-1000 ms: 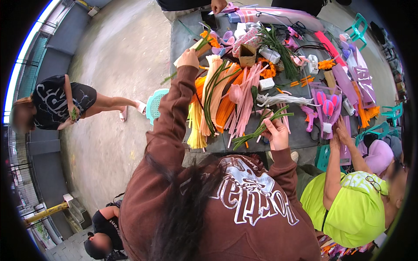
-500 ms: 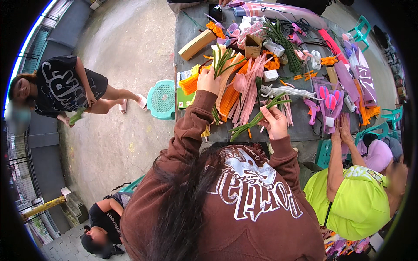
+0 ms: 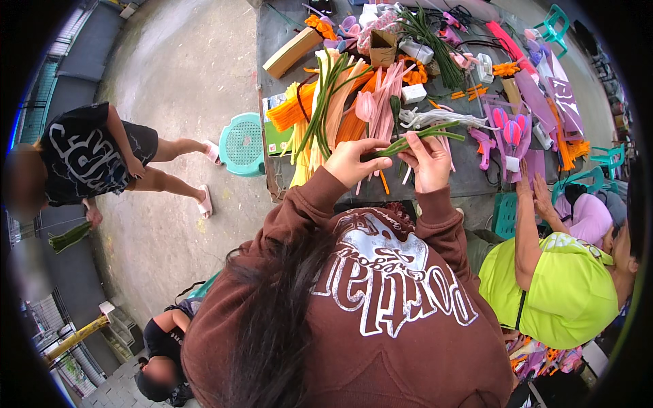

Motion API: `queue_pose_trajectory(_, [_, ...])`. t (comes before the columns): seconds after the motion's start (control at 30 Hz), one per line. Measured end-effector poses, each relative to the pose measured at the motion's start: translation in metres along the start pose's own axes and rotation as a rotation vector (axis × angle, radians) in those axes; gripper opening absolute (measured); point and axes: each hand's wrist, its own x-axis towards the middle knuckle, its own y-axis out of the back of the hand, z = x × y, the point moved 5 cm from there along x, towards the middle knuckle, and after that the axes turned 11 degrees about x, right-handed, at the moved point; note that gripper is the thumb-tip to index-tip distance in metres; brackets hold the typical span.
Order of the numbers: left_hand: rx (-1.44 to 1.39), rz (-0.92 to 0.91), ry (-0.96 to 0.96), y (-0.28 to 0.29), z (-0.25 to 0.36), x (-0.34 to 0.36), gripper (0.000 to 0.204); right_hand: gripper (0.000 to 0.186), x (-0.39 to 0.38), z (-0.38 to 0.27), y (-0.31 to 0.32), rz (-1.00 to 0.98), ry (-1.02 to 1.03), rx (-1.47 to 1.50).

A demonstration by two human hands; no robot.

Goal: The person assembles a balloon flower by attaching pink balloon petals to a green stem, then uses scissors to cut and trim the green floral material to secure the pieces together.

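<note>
Near the table's front edge, a small bundle of green pipe cleaners (image 3: pixel 403 143) is stretched between my two hands. My left hand (image 3: pixel 354 162) pinches its left end. With thumb and fingers, my right hand (image 3: pixel 427 162) grips it farther along, and the loose ends stick out to the right. Just beyond my left hand, more green pipe cleaners (image 3: pixel 314 122) lie across the yellow and peach ones. Pink pipe cleaners (image 3: pixel 388 92) and a pink tulip-shaped flower (image 3: pixel 366 107) lie beyond my hands. White pipe cleaners (image 3: pixel 439 120) are beside my right hand.
The dark table (image 3: pixel 469 173) also bears a cardboard box (image 3: pixel 292 53), a purple glue gun (image 3: pixel 483 148) and a purple-wrapped bouquet (image 3: pixel 511 132). A teal stool (image 3: pixel 241 144) stands to the left. A person in lime green (image 3: pixel 554 289) sits at right; another (image 3: pixel 92 156) stands left.
My left hand has come back from the far pile, leaving green pipe cleaners lying there, and now pinches the bundle in my right hand. The standing person at left has shifted, lowering a green bundle.
</note>
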Motion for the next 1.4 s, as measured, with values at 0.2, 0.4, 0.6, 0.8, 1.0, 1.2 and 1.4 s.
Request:
queue_pose_trajectory(0.2, [0.089,0.006,-0.015,0.006,0.012,-0.007,0.019,0.01,0.002,-0.009,0.0,0.036,0.079,-0.025])
queue_pose_trajectory(0.4, [0.003,0.121,-0.163,0.004,0.011,-0.008,0.017,0.011,-0.001,-0.015,-0.013,-0.01,0.146,-0.01])
queue_pose_trajectory(0.6, [-0.068,0.004,-0.141,0.002,0.007,-0.005,0.018,0.014,0.003,-0.017,-0.015,-0.052,0.194,0.05])
queue_pose_trajectory(0.8, [-0.612,-0.31,0.013,-0.008,0.006,-0.008,0.063,0.014,0.002,-0.021,-0.02,-0.067,0.189,0.065])
queue_pose_trajectory(1.0, [-0.601,-0.434,0.07,-0.006,0.013,-0.015,0.06,0.012,0.002,-0.024,-0.022,-0.073,0.192,-0.041])
queue_pose_trajectory(1.2, [-0.524,-0.443,0.034,-0.01,0.02,-0.019,0.033,0.014,-0.002,-0.026,-0.025,-0.099,0.146,-0.033])
queue_pose_trajectory(1.4, [-0.457,-0.415,-0.022,-0.014,0.013,-0.021,0.034,0.017,-0.002,-0.023,-0.022,-0.107,0.099,-0.04])
